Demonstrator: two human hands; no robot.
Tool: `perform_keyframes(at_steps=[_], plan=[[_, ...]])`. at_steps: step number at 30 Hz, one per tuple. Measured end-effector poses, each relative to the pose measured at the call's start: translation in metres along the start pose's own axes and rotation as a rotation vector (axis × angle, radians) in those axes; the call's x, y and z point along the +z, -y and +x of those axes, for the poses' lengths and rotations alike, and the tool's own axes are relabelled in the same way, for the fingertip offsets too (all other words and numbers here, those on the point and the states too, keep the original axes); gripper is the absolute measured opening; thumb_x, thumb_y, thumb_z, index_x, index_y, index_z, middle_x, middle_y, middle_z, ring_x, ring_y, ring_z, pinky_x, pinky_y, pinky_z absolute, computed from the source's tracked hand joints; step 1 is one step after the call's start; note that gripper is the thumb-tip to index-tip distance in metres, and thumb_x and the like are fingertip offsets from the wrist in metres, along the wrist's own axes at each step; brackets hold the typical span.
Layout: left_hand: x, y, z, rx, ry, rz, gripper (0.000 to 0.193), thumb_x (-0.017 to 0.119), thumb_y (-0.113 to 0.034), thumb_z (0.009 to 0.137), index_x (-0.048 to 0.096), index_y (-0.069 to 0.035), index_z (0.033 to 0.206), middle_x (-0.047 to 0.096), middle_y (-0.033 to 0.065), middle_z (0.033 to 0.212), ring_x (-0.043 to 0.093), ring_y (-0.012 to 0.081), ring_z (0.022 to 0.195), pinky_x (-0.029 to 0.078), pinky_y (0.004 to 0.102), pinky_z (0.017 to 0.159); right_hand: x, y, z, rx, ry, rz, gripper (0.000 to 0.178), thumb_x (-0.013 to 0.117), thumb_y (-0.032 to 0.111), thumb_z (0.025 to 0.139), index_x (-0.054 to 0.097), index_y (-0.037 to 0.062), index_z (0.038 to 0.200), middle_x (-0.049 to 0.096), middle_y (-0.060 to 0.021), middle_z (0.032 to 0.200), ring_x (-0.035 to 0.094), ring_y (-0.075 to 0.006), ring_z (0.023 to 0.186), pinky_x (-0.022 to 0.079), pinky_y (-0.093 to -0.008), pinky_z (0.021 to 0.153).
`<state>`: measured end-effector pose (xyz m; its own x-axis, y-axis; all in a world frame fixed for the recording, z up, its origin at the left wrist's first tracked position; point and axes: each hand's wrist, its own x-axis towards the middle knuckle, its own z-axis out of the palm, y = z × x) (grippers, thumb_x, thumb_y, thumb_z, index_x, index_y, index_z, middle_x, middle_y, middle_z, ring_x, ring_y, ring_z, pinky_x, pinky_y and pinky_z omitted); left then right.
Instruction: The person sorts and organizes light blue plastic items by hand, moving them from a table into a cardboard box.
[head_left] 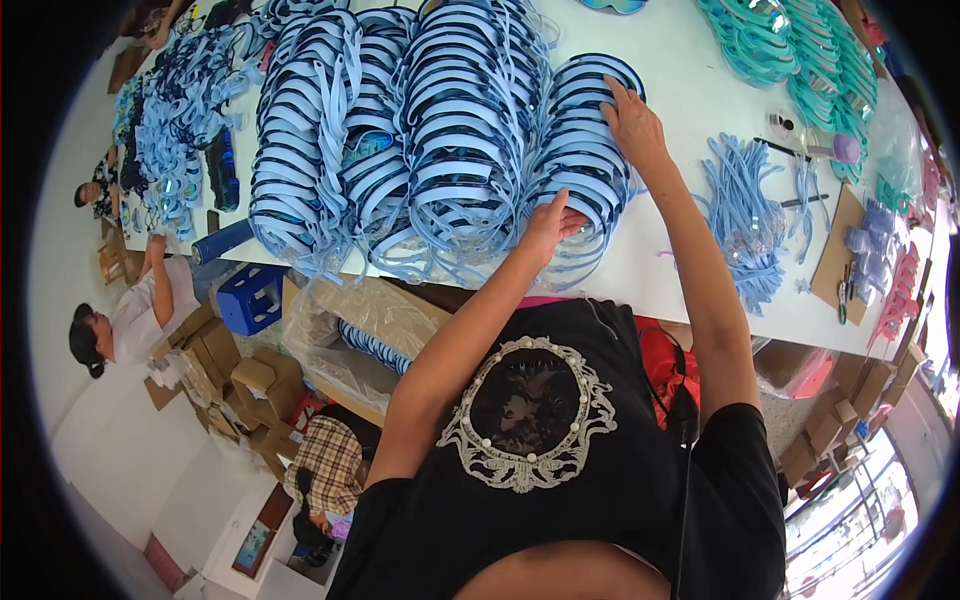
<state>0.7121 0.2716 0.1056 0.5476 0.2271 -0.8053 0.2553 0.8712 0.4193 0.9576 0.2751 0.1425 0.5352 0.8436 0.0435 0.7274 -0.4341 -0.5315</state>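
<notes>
A row of stacked light-blue swim goggles [585, 125], with dark lens edges and dangling straps, lies on the white table in front of me. At the row's near end, my left hand [553, 228] grips the goggles, thumb on top and the other fingers curled partly out of sight. My right hand [635, 125] rests against the far right side of the same row, its fingers stretched out over the rims. Close on the left stands a longer row of blue goggles [465, 130], its straps hanging toward the table edge.
More blue goggles [300, 140] fill the left. Loose blue straps [745, 215] lie right, with scissors [845, 295] beyond; green goggles [800, 60] are far right. A plastic-lined carton [425, 318] stands below the table edge. Another person [150, 315] works at left, near a blue stool [250, 300].
</notes>
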Motion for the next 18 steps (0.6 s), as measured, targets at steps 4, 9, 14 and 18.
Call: perform_keyframes(at_steps=[4,9,14,18], plan=[[0.007,0.009,-0.002,0.079,-0.144,0.033,0.059,0.060,-0.057,0.098,0.066,-0.001,0.114,0.071,0.0103,0.112,0.066,0.0211,0.104,0.048,0.0371,0.097,-0.021,0.018,0.040,-0.034,0.127,-0.188,0.042,0.067,0.030,0.094,0.060,0.0172,0.134,0.068,-0.0116,0.113,0.066,-0.0341,0.103,0.054,-0.0440,0.086],[0.034,0.010,0.002,-0.007,-0.274,-0.039,0.065,0.073,-0.063,0.084,0.068,-0.005,0.113,0.069,0.0047,0.108,0.061,0.0165,0.104,0.040,0.0359,0.101,-0.016,-0.009,0.085,-0.356,-0.005,-0.136,0.056,0.074,0.045,0.088,0.063,0.0167,0.135,0.067,-0.0141,0.129,0.064,-0.0352,0.114,0.052,-0.0442,0.094],[0.043,0.001,0.015,-0.026,-0.340,-0.276,0.085,0.084,-0.056,0.077,0.054,-0.006,0.139,0.064,0.0050,0.129,0.062,0.0174,0.113,0.041,0.0340,0.102,0.002,-0.019,0.097,-0.106,0.378,0.151,0.069,0.078,0.054,0.081,0.062,0.0173,0.137,0.067,-0.0140,0.129,0.063,-0.0320,0.121,0.048,-0.0401,0.104],[0.053,-0.013,-0.002,0.047,-0.271,-0.384,0.084,0.088,-0.052,0.075,0.056,-0.003,0.135,0.065,0.0066,0.129,0.063,0.0185,0.113,0.049,0.0314,0.097,-0.008,-0.010,0.072,-0.103,0.515,0.185,0.069,0.085,0.047,0.077,0.061,0.0141,0.132,0.068,-0.0114,0.127,0.063,-0.0292,0.121,0.047,-0.0373,0.105]])
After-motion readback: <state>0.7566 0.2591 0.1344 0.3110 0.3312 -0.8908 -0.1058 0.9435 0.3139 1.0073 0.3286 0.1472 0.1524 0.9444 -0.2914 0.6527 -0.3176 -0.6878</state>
